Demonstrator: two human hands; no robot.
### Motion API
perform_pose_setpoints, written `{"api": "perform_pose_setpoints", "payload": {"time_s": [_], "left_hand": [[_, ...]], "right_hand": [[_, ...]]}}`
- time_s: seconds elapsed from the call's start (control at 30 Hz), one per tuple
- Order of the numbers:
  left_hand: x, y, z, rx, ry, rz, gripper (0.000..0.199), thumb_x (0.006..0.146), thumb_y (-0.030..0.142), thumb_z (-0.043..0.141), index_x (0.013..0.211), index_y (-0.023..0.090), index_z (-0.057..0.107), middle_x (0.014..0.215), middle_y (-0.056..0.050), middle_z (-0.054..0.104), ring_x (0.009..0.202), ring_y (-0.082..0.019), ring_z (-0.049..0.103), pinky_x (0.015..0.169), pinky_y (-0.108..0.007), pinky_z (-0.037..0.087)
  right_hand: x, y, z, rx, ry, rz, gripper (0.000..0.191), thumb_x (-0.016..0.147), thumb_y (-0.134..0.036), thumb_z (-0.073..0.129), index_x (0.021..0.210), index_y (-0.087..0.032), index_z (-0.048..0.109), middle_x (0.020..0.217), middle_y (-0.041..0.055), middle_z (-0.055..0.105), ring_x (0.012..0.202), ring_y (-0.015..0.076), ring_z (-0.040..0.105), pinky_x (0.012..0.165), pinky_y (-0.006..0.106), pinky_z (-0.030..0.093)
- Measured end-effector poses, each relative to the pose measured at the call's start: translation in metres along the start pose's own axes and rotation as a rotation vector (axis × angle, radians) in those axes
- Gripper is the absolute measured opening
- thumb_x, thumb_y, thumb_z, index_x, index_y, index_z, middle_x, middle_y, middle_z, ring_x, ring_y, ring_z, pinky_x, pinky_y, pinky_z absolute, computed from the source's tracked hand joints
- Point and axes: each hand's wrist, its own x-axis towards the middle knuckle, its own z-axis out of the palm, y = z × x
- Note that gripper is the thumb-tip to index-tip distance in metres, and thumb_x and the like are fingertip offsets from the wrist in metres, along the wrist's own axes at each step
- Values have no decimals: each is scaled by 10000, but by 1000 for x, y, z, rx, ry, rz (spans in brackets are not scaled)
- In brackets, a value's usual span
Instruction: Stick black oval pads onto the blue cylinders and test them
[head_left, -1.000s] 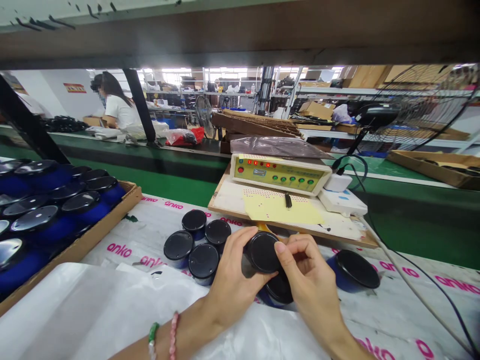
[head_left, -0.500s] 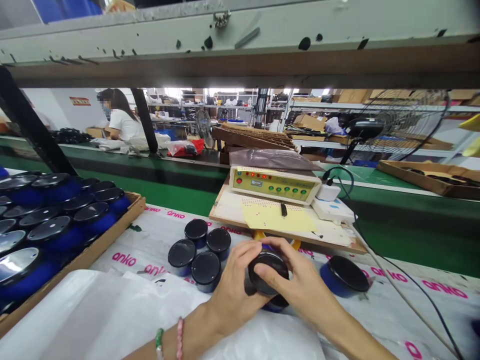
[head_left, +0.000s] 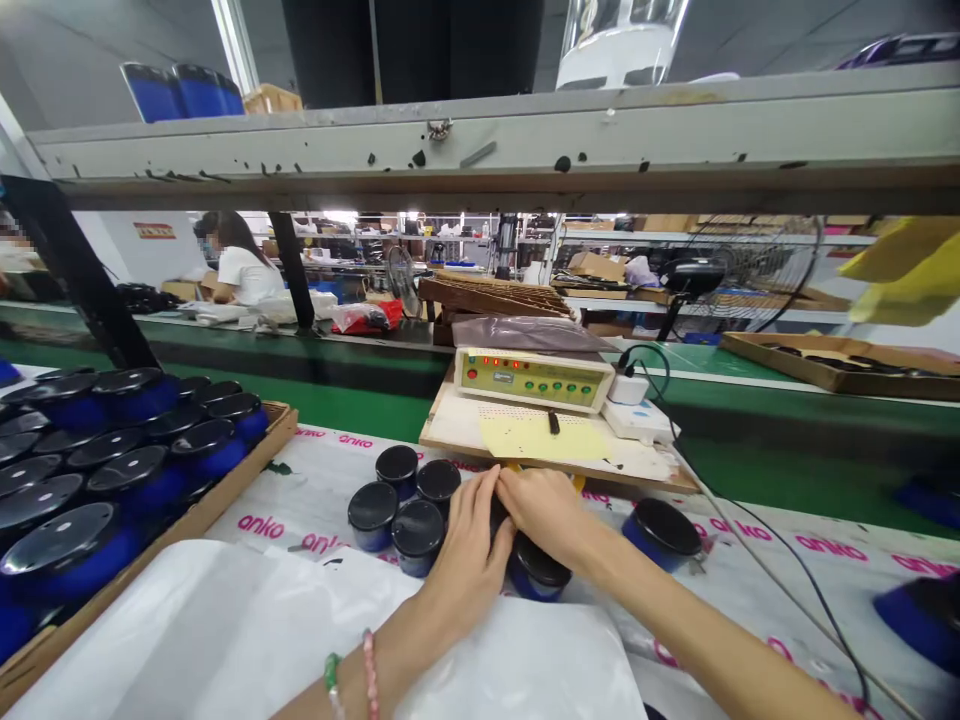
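My left hand (head_left: 469, 535) and my right hand (head_left: 551, 510) meet in front of the testing box's board. The left fingers are curled round a dark, round-looking piece (head_left: 496, 513), most of it hidden; it appears to be the black-topped blue canister held just before. Bent over its far side, the fingers of my right hand are closed, their tips out of sight. Directly below my right wrist stands a blue canister (head_left: 538, 570) with a black top. Several similar canisters (head_left: 418, 530) cluster left of my hands, and a single canister (head_left: 664, 530) stands to the right.
A cardboard tray (head_left: 225, 505) full of blue canisters lies at left. White plastic sheet (head_left: 187, 610) covers the near table. Behind my hands, an instrument box (head_left: 532, 380) with lit red indicators sits on a board. Cables (head_left: 780, 560) run down the right. A shelf (head_left: 480, 150) crosses overhead.
My view has tilted up slightly. My hands have closed together over the canister, which showed plainly between them before. My right hand has turned over, its back now upward, uncovering the canister below.
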Motion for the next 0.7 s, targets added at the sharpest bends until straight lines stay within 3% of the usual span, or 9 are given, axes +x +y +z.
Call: {"api": "perform_pose_setpoints", "payload": {"time_s": [0.13, 0.2, 0.3, 0.37, 0.43, 0.47, 0.53, 0.6, 0.7], "left_hand": [[-1, -3, 3, 38, -12, 15, 397, 965, 195, 341, 1362, 199, 353, 1336, -122, 449, 1272, -240, 380, 1047, -486, 376], [0, -1, 4, 58, -14, 32, 355, 956, 194, 357, 1301, 200, 441, 1312, -111, 476, 1275, -262, 369, 1071, -531, 309], [2, 9, -1, 141, 8, 92, 342, 931, 173, 393, 1255, 212, 498, 1314, -103, 495, 1295, -300, 343, 1078, -604, 196], [2, 17, -9, 219, 32, 193, 331, 919, 150, 395, 1217, 202, 528, 1270, -115, 542, 1232, -304, 423, 1020, -572, 292], [0, 25, -18, 231, -36, 400, 290, 891, 131, 396, 1099, 168, 595, 1045, -119, 653, 987, -259, 587, 838, -429, 451], [-2, 29, -21, 214, -118, 513, 256, 871, 138, 409, 998, 164, 630, 874, -100, 681, 809, -224, 624, 703, -356, 474], [-9, 37, -20, 228, -328, 652, 205, 851, 233, 468, 766, 185, 648, 577, -45, 624, 515, -175, 574, 483, -286, 400], [-18, 42, -10, 334, -475, 617, 324, 828, 415, 539, 611, 187, 616, 468, -35, 575, 391, -170, 520, 403, -277, 325], [-35, 48, 12, 439, -509, 465, 363, 797, 461, 602, 618, 148, 641, 527, -89, 619, 396, -203, 542, 395, -275, 316]], "right_hand": [[-34, 38, -30, -195, 29, 102, 247, 927, -276, 427, 897, -194, 658, 834, 96, 699, 749, 255, 654, 655, 335, 435], [-55, 66, -40, -269, 25, 149, 212, 873, -289, 501, 931, -178, 671, 922, 133, 695, 854, 316, 641, 727, 403, 449], [-77, 101, -38, -338, 15, 161, 231, 840, -257, 520, 975, -158, 679, 1048, 149, 660, 1074, 352, 548, 924, 473, 380], [-82, 113, -30, -358, 10, 168, 261, 865, -238, 465, 1009, -160, 669, 1084, 140, 636, 1086, 335, 533, 943, 463, 368], [-80, 119, -22, -359, 1, 192, 281, 870, -216, 427, 1015, -151, 659, 1039, 145, 632, 949, 318, 588, 843, 451, 421], [-78, 119, -19, -354, -3, 202, 282, 862, -199, 418, 999, -143, 657, 998, 149, 633, 865, 306, 606, 782, 442, 438], [-75, 115, -16, -331, -4, 198, 277, 841, -166, 400, 941, -136, 656, 917, 146, 631, 746, 277, 607, 708, 419, 442], [-73, 107, -14, -291, -2, 152, 257, 829, -156, 396, 868, -160, 650, 880, 122, 630, 722, 250, 596, 697, 391, 439], [-73, 89, -10, -211, -13, 44, 235, 841, -186, 404, 782, -209, 630, 860, 73, 637, 738, 223, 584, 720, 365, 446]]}}
